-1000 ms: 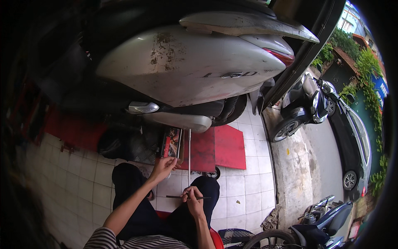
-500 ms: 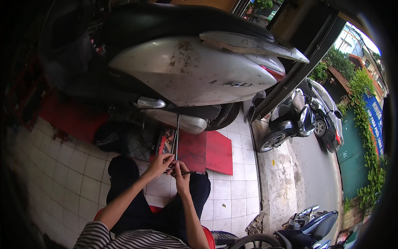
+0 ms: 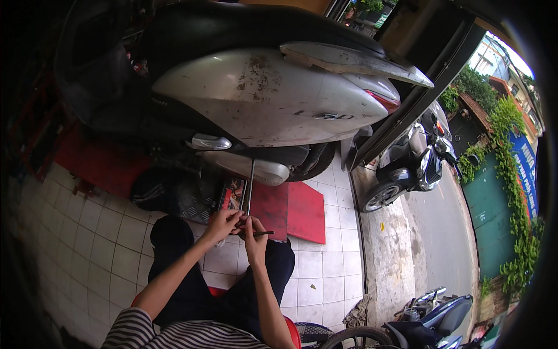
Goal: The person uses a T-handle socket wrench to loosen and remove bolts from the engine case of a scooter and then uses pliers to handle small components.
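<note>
My left hand [image 3: 222, 225] and my right hand [image 3: 254, 241] are close together above my knees, fingers pinched. From my right hand's grip a thin dark rod [image 3: 265, 233] sticks out to the right. What my left fingertips hold is too small to make out. Just beyond my fingers, slim metal bars [image 3: 251, 185] run up toward the underside of a silver scooter [image 3: 232, 107]. Its side panel is scuffed and dirty, and a silver cover [image 3: 256, 167] sits low by the rear wheel.
The scooter stands over a red platform [image 3: 271, 205] with a red flap [image 3: 307, 213] to its right. White floor tiles [image 3: 314, 279] surround me. Beyond the doorway, a parked scooter [image 3: 415, 160] stands beside the road [image 3: 444, 232], and another motorbike [image 3: 433, 320] is at the lower right.
Both hands have shifted slightly upward, and the dark rod has risen and levelled with them. Out on the road, a dark car has moved up and is now mostly behind the parked scooter.
</note>
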The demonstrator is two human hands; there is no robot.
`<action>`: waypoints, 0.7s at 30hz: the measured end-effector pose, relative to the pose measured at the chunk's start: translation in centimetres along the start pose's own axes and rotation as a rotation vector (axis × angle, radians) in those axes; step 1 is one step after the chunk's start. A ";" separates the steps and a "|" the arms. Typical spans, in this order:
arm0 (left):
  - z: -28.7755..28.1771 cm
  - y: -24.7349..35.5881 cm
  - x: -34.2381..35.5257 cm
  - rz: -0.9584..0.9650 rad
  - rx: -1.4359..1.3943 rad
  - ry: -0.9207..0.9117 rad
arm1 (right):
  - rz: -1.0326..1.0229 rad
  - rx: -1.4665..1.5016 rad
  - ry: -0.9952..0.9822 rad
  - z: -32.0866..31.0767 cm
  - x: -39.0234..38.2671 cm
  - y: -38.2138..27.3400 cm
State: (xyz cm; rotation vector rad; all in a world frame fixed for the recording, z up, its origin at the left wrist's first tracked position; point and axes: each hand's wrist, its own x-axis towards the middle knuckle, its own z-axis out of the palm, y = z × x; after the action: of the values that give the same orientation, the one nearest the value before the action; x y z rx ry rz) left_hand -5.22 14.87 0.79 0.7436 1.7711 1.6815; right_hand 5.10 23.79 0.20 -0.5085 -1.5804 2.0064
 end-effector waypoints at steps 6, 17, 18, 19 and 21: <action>-1.4 1.2 1.8 -0.193 -0.174 0.011 | -0.370 -0.787 -0.044 1.8 1.1 -3.1; -0.7 2.0 4.7 -0.384 -0.296 -0.115 | -0.343 -1.362 0.104 1.8 -4.5 -6.8; -0.4 2.2 4.8 -0.410 -0.357 -0.154 | -0.356 -1.366 0.090 1.2 -5.6 -5.4; -0.3 2.4 4.9 -0.418 -0.391 -0.186 | -0.361 -1.232 0.087 1.7 -6.3 -4.8; -1.1 2.1 5.3 -0.459 -0.388 -0.185 | -0.109 -0.840 -0.051 2.8 -7.3 -3.7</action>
State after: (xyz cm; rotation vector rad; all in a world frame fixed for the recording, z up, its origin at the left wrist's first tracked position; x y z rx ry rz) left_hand -9.62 18.10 2.80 0.2793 1.3062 1.5156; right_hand 9.84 17.84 4.27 -0.6481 -2.3956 1.2064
